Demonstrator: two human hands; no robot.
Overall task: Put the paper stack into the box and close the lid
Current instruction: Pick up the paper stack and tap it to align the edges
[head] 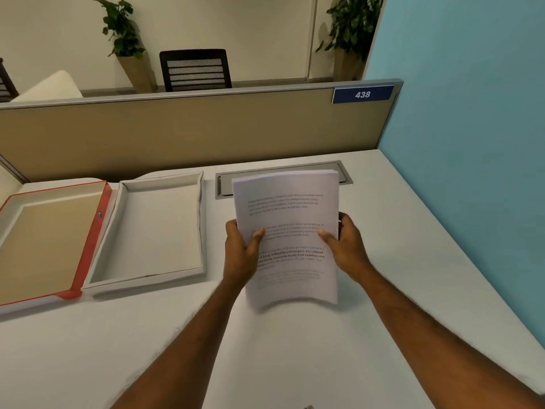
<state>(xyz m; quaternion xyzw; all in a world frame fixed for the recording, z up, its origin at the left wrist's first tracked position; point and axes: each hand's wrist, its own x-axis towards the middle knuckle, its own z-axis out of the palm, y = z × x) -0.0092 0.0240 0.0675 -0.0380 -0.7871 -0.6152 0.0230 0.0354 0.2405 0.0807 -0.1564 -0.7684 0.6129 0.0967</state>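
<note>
White, tan and red on a white desk (pixel 295 364)

The papers (pixel 287 208) are white with black text; the box (pixel 165 184) is white inside, its lid (pixel 88 249) red-edged with a tan lining. The partition (pixel 191 134) is tan, the wall (pixel 472 113) light blue, the sign (pixel 362 94) blue with white "438".

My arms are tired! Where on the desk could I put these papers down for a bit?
The desk is bare in front, between your arms, and on the right beside the blue wall. The box tray is empty too. The left is crowded by the tray and its red lid.
</note>
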